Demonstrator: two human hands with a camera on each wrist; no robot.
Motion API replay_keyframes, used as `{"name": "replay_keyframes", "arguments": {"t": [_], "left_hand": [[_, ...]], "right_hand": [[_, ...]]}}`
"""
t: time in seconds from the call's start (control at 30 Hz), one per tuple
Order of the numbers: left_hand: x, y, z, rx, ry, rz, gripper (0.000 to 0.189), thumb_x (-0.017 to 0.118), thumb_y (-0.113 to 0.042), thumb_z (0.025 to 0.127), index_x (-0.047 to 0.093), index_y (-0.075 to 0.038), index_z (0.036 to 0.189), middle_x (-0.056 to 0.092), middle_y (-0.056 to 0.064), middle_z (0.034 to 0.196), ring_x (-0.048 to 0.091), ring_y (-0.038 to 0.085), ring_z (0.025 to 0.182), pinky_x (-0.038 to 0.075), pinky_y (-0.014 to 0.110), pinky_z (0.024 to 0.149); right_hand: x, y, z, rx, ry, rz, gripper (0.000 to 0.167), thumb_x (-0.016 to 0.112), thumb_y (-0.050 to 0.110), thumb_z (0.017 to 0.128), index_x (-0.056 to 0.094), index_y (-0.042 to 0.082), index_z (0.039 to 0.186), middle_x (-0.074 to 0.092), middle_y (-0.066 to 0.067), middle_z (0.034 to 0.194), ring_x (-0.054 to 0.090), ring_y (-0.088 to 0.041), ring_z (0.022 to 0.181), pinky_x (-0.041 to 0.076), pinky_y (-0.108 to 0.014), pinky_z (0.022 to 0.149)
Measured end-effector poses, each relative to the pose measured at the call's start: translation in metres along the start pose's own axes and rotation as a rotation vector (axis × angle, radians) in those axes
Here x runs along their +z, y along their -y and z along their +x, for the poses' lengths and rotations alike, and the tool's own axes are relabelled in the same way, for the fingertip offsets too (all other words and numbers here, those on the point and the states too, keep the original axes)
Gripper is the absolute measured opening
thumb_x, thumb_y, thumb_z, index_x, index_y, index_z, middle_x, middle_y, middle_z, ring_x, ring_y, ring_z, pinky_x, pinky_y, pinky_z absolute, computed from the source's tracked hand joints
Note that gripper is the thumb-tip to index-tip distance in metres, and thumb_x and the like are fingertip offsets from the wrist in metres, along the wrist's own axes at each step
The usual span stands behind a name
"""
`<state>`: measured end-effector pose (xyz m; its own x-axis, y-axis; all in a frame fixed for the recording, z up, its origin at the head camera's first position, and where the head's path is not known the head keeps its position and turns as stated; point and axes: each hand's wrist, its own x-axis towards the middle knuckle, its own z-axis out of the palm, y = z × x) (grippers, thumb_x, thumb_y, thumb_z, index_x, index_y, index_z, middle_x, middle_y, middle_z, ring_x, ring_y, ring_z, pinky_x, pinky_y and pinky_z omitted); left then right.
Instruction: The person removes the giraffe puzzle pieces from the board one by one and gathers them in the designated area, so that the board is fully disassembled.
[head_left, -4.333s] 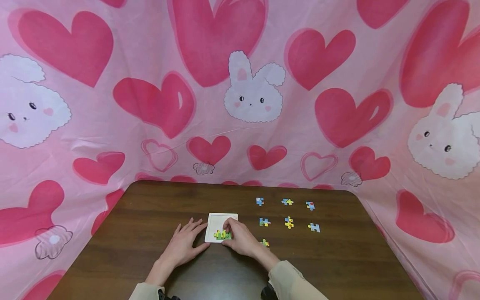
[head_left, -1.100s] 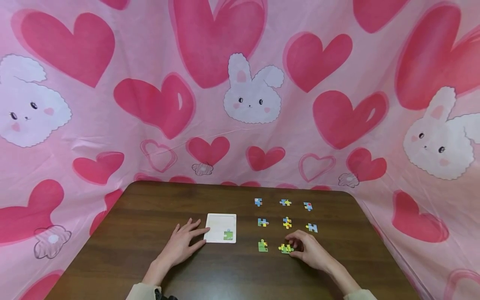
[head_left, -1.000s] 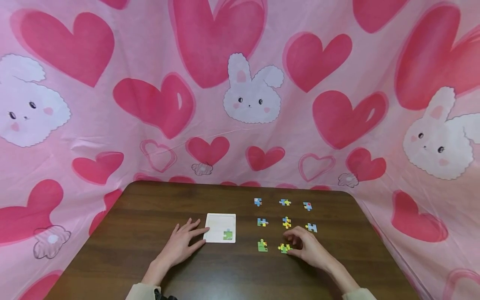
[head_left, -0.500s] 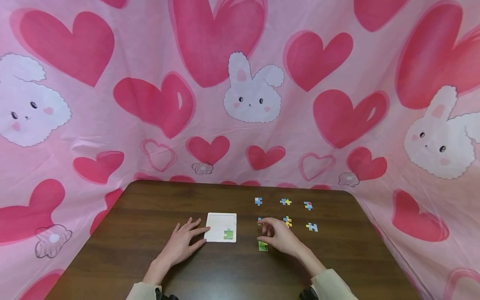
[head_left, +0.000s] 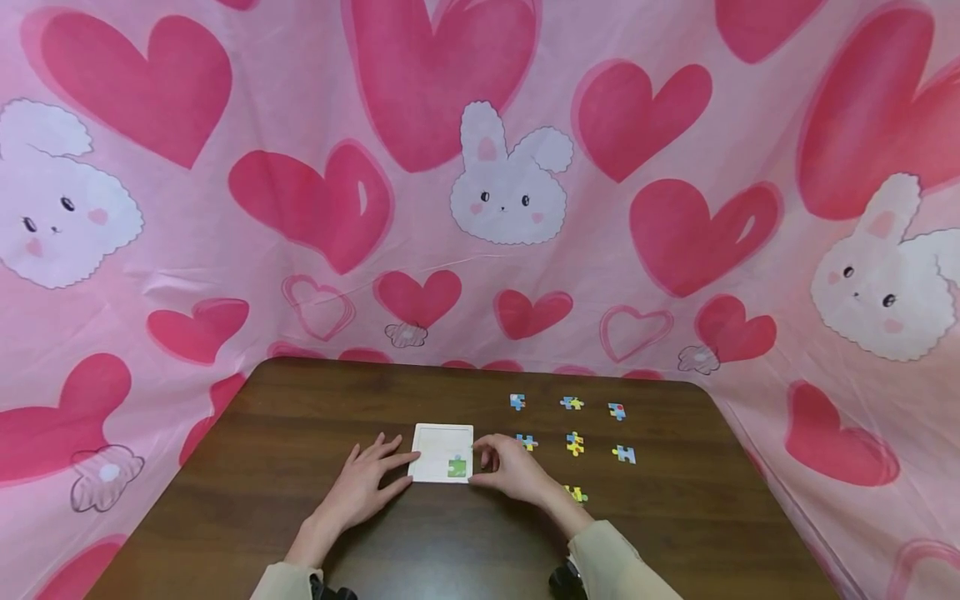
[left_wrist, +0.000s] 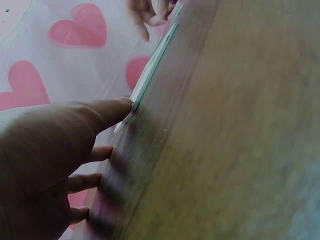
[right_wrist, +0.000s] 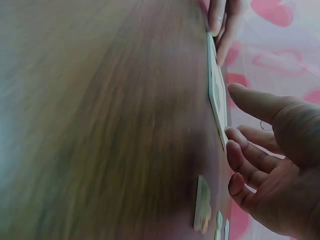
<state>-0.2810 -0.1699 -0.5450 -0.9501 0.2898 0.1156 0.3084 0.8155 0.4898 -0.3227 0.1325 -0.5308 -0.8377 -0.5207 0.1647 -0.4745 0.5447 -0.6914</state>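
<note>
A white square puzzle tray (head_left: 431, 440) lies on the table with one green jigsaw piece (head_left: 457, 467) in its lower right corner. My left hand (head_left: 363, 492) rests at the tray's left side, index finger and thumb touching its edge. Spread thumb and fingers show on this hand (left_wrist: 55, 145) in the left wrist view. At the tray's right edge is my right hand (head_left: 513, 471), thumb and index finger parted beside the green piece. Nothing shows between these fingers in the right wrist view, where the hand (right_wrist: 285, 150) is loosely bent close to the tray (right_wrist: 216, 95).
Several loose jigsaw pieces lie right of the tray in rows, among them a blue piece (head_left: 517, 402), a yellow-red piece (head_left: 575, 443) and a yellow-green piece (head_left: 576, 493) partly behind my right forearm. A pink heart-print cloth (head_left: 420, 250) hangs around the brown table (head_left: 337, 400).
My right hand has left the yellow-green piece on the table at the lower right and moved left to the tray. Earlier that piece was on the tray. The left hand stays at the tray.
</note>
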Motion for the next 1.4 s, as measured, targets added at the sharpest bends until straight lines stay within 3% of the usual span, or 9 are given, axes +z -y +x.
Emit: {"name": "replay_keyframes", "arguments": {"t": [0.13,0.23,0.47,0.67,1.07,1.23,1.4], "left_hand": [[0.0,0.0,0.0,0.003,0.0,0.005,0.044,0.079,-0.038,0.102,0.075,-0.024,0.143,0.059,0.018,0.164,0.044,0.049,0.16,0.024,0.083,0.126],[0.0,0.0,0.0,0.001,0.002,0.005,0.044,0.079,-0.039,0.102,0.075,-0.025,0.143,0.059,0.018,0.164,0.044,0.049,0.16,0.024,0.083,0.126],[0.0,-0.001,0.0,0.003,-0.006,0.002,0.043,0.078,-0.039,0.102,0.075,-0.025,0.143,0.059,0.018,0.164,0.043,0.048,0.161,0.023,0.082,0.127],[0.001,-0.001,0.0,0.005,-0.01,0.003,0.042,0.078,-0.038,0.103,0.075,-0.025,0.143,0.058,0.018,0.164,0.043,0.048,0.161,0.023,0.082,0.127],[0.004,0.0,-0.001,0.018,-0.017,0.014,0.047,0.078,-0.039,0.102,0.073,-0.023,0.146,0.059,0.02,0.162,0.045,0.05,0.159,0.024,0.084,0.125],[0.004,-0.001,0.0,0.005,-0.029,0.056,0.057,0.08,-0.042,0.1,0.068,-0.019,0.151,0.061,0.018,0.162,0.047,0.048,0.158,0.027,0.082,0.125],[0.005,-0.003,-0.001,0.0,-0.018,0.071,0.059,0.079,-0.044,0.101,0.067,-0.017,0.152,0.059,0.018,0.163,0.046,0.049,0.159,0.027,0.082,0.125]], "right_hand": [[0.024,-0.034,0.017,-0.066,-0.011,-0.058,0.049,0.1,0.034,0.082,0.075,0.005,0.113,0.06,0.007,0.085,0.05,-0.001,0.072,0.045,-0.019,0.066],[0.037,-0.049,0.025,-0.063,-0.018,-0.103,0.051,0.101,0.04,0.079,0.075,0.009,0.111,0.057,0.011,0.081,0.048,0.001,0.072,0.044,-0.019,0.067],[0.046,-0.043,0.027,0.04,-0.042,-0.164,0.045,0.102,0.036,0.078,0.073,0.015,0.105,0.053,0.014,0.079,0.046,0.001,0.07,0.042,-0.019,0.068],[0.052,-0.04,0.026,0.059,-0.082,-0.179,0.04,0.102,0.032,0.079,0.071,0.016,0.098,0.052,0.015,0.08,0.045,0.003,0.071,0.042,-0.018,0.069],[0.057,-0.023,0.014,-0.011,-0.211,-0.18,0.042,0.103,0.023,0.075,0.07,0.014,0.099,0.065,0.004,0.093,0.056,-0.008,0.087,0.05,-0.029,0.08],[0.059,-0.024,0.016,-0.04,-0.193,-0.171,0.044,0.101,0.024,0.078,0.07,0.011,0.108,0.066,0.005,0.093,0.055,-0.005,0.087,0.047,-0.029,0.079],[0.049,-0.005,0.011,-0.031,-0.172,-0.121,0.046,0.1,0.018,0.079,0.074,0.006,0.115,0.063,0.003,0.093,0.053,-0.006,0.085,0.042,-0.029,0.079]]}}
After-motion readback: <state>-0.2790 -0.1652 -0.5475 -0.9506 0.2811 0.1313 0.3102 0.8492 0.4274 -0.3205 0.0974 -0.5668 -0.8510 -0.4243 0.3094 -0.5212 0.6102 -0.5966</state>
